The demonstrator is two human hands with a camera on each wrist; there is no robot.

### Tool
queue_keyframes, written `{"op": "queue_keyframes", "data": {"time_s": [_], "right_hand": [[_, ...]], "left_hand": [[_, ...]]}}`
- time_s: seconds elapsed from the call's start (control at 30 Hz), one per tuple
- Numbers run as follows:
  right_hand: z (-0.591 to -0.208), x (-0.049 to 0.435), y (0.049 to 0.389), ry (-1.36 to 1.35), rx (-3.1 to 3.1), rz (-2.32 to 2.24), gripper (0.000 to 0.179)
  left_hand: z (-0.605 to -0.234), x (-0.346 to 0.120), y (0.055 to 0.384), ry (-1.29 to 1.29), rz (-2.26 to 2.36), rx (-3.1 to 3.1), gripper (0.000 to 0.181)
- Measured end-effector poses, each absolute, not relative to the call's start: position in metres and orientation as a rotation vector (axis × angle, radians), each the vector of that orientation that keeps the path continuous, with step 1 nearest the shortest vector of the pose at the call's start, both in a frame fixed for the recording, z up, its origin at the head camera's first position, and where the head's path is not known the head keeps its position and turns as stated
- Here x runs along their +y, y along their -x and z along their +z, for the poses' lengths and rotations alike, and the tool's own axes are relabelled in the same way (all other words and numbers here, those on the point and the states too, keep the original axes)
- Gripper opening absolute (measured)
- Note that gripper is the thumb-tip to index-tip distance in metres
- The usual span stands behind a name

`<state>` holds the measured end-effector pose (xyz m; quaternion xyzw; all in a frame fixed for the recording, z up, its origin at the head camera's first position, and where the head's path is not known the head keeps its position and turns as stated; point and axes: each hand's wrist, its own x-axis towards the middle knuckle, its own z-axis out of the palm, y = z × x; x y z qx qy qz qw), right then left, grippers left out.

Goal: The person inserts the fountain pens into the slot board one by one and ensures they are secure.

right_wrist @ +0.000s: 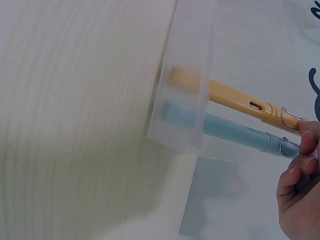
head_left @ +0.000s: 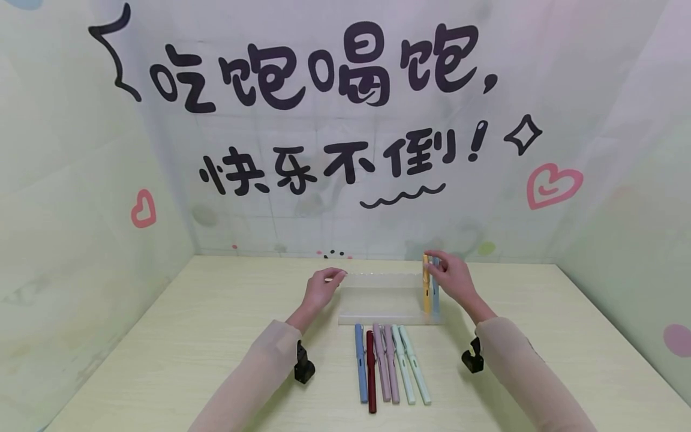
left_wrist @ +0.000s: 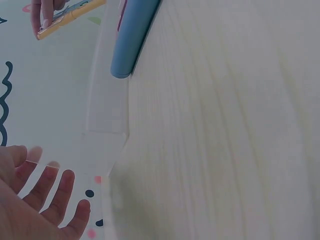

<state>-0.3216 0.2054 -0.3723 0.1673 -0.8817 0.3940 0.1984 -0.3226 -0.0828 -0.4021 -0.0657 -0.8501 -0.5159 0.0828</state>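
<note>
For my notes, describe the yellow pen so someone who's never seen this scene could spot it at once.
On the table stands a clear rack. At its right end, pinched near the top by the right hand, the yellow pen stands upright. Its colour sets it apart from the light blue pen just to its right.

Eight pens [head_left: 370, 372]; one translucent stand [head_left: 378, 319]; two hands [head_left: 453, 279]; two wrist cameras [head_left: 304, 366].

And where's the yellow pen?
Head view: pinched by the right hand, the yellow pen stands at the right end of the clear holder, beside a blue pen.
</note>
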Motion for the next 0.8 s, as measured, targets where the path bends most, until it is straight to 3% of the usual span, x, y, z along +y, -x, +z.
{"op": "queue_keyframes", "data": {"time_s": [0.8], "right_hand": [[-0.3710, 0.2085, 0.3162, -0.449, -2.429, 1.199, 0.032]], "left_hand": [[-0.4033, -0.0840, 0.3228, 0.232, -1.545, -2.523, 0.029]]}}
